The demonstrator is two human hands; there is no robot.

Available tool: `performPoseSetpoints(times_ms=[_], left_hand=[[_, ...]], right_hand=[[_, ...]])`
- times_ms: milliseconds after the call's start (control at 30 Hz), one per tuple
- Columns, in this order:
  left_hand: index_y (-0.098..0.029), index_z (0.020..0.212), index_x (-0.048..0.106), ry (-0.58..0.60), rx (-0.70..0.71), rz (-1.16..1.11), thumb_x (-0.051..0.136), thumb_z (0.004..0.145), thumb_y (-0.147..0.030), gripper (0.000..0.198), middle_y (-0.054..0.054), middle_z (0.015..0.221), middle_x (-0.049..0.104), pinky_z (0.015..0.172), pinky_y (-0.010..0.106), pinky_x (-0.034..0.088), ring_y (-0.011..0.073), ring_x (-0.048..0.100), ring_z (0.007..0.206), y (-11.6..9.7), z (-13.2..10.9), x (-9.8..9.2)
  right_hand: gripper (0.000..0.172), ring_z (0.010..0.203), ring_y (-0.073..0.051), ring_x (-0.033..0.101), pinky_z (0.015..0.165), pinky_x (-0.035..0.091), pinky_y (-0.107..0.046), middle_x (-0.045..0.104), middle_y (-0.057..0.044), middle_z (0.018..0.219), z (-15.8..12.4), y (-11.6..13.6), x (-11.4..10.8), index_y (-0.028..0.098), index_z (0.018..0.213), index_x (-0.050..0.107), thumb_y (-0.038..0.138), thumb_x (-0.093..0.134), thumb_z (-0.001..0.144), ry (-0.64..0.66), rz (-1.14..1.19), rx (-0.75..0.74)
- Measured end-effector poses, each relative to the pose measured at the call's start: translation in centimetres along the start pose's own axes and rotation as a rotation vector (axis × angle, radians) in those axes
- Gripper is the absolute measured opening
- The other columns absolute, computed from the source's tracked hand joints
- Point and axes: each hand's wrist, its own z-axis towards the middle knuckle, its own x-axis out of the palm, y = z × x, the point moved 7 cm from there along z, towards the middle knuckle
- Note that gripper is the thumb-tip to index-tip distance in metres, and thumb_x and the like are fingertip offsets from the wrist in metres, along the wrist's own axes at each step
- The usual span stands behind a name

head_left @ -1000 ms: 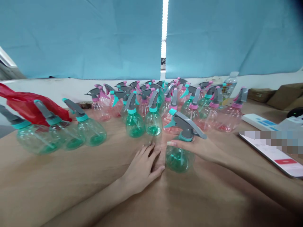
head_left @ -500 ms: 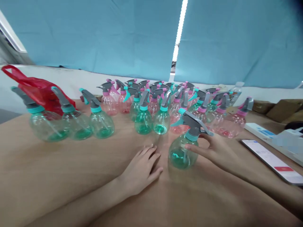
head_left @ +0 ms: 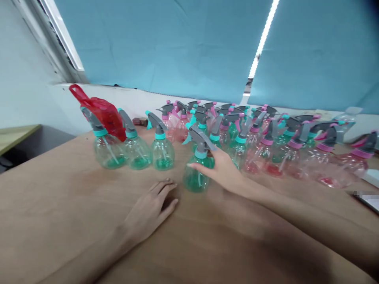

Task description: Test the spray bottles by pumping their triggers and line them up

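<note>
My right hand (head_left: 223, 171) is closed around a green spray bottle (head_left: 194, 179) with a grey and turquoise trigger head, holding it upright just above or on the table. The thumb lies across its near side; the other fingers are hidden behind it. My left hand (head_left: 151, 207) rests palm down on the wooden table (head_left: 65, 221), fingers stretched out, left of the held bottle and apart from it. Beyond it, three green spray bottles stand in a row: a left one (head_left: 108, 152), a middle one (head_left: 137, 154) and a right one (head_left: 163, 154).
Several pink spray bottles (head_left: 274, 167) and more green ones crowd the table's back and right. Behind the left row sits a red plastic bag (head_left: 108, 118). A phone (head_left: 368, 200) lies at the right edge. Blue sheeting (head_left: 177, 47) covers the wall behind.
The view has swung left. My right hand has carried the green spray bottle leftward, closer to the row of three. My left hand remains flat on the table.
</note>
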Motion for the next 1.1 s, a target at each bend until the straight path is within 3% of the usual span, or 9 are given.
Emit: performPoseSetpoints(times_ms=[100,233,333,500,733,900,1033,1100], left_hand=[[-0.02,0.121,0.052,-0.012,-0.009,-0.027,0.044,0.095,-0.035,0.031,0.008,0.126,0.058,0.101,0.042,0.044,0.0237,0.052,0.12,0.6,-0.3,-0.5],[-0.019,0.118,0.053,-0.01,0.01,-0.023,0.045,0.095,-0.034,0.029,0.007,0.123,0.059,0.102,0.043,0.044,0.0239,0.053,0.119,0.3,-0.4,-0.5],[-0.019,0.118,0.054,-0.021,0.023,-0.017,0.045,0.095,-0.034,0.029,0.007,0.123,0.06,0.101,0.042,0.044,0.024,0.053,0.119,0.2,-0.4,-0.4],[-0.018,0.117,0.053,-0.033,0.047,-0.011,0.046,0.094,-0.032,0.028,0.008,0.123,0.06,0.1,0.045,0.045,0.025,0.053,0.119,0.2,-0.5,-0.1],[-0.019,0.118,0.053,-0.017,0.042,-0.007,0.045,0.095,-0.035,0.029,0.008,0.124,0.059,0.1,0.046,0.045,0.0256,0.053,0.119,0.3,-0.4,-0.1],[-0.02,0.117,0.054,-0.027,0.05,-0.005,0.047,0.094,-0.035,0.029,0.008,0.123,0.06,0.1,0.044,0.044,0.0252,0.052,0.119,0.4,-0.4,-0.1],[-0.021,0.119,0.054,-0.05,0.068,-0.002,0.046,0.094,-0.037,0.03,0.008,0.123,0.059,0.1,0.044,0.044,0.0253,0.051,0.12,0.4,-0.3,0.0],[-0.021,0.119,0.054,-0.039,0.069,-0.003,0.046,0.095,-0.037,0.03,0.008,0.124,0.059,0.1,0.045,0.045,0.0254,0.052,0.12,0.3,-0.2,0.2]], right_hand=[[0.049,0.09,-0.023,0.058,0.079,0.047,-0.04,0.062,-0.008,0.103,1.8,0.0,1.8,0.021,0.121,0.05,0.052,0.058,0.084,-0.023,0.026,-0.041],[0.057,0.086,-0.025,0.059,0.076,0.048,-0.041,0.062,-0.011,0.1,3.4,-1.0,2.9,0.017,0.125,0.046,0.052,0.058,0.083,-0.065,-0.006,0.013],[0.061,0.089,-0.027,0.059,0.077,0.048,-0.042,0.061,-0.013,0.106,4.4,-1.4,3.3,0.016,0.13,0.044,0.051,0.059,0.082,-0.079,-0.025,0.031],[0.067,0.074,-0.025,0.059,0.067,0.049,-0.041,0.062,-0.012,0.096,5.7,-2.0,3.8,0.013,0.135,0.039,0.049,0.06,0.082,-0.086,-0.065,0.081],[0.061,0.088,-0.028,0.063,0.073,0.051,-0.042,0.063,-0.015,0.106,5.8,-2.0,3.9,0.015,0.129,0.043,0.051,0.059,0.083,-0.095,-0.04,0.058],[0.06,0.116,-0.03,0.056,0.09,0.048,-0.045,0.056,-0.017,0.129,3.1,-1.3,2.1,0.016,0.129,0.042,0.05,0.061,0.083,-0.086,0.016,0.055],[0.031,0.096,-0.025,0.065,0.073,0.053,-0.038,0.067,-0.009,0.11,0.5,-1.3,-1.0,0.021,0.108,0.058,0.042,0.059,0.086,-0.061,-0.099,0.035],[0.024,0.084,-0.023,0.067,0.067,0.052,-0.036,0.07,-0.006,0.1,-0.3,-2.0,-2.6,0.021,0.1,0.061,0.041,0.058,0.086,-0.066,-0.184,0.064]])
